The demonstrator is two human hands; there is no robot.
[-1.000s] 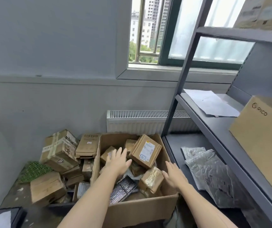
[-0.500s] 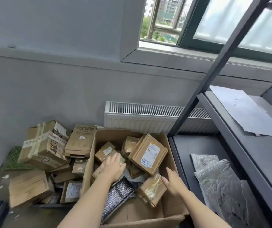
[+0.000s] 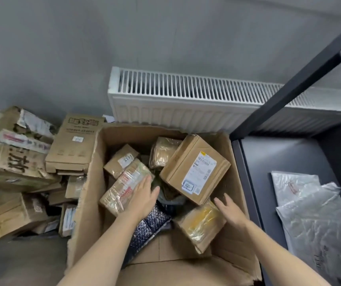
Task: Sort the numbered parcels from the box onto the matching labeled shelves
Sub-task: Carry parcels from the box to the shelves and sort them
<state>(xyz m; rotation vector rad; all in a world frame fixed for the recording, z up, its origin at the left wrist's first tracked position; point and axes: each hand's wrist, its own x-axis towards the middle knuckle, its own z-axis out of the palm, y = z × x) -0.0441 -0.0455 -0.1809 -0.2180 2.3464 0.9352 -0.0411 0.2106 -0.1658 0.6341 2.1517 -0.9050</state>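
Head view: we're picking; left hand point(image 3: 142, 196) flat, fingers straight, on tape-wrapped brown parcel point(image 3: 124, 185) inside open cardboard box point(image 3: 235, 205), right hand point(image 3: 230, 212) spread, empty; next, grip and read its number

Matt brown cardboard box point(image 3: 235, 205), torn rough at its edges. Glossy clear tape shines over the taped parcel point(image 3: 124, 186). Dark bubble-wrap mailer point(image 3: 153, 223), dimpled plastic. Crinkled silvery plastic bags point(image 3: 318, 221) on a smooth, matt grey shelf point(image 3: 285, 157).
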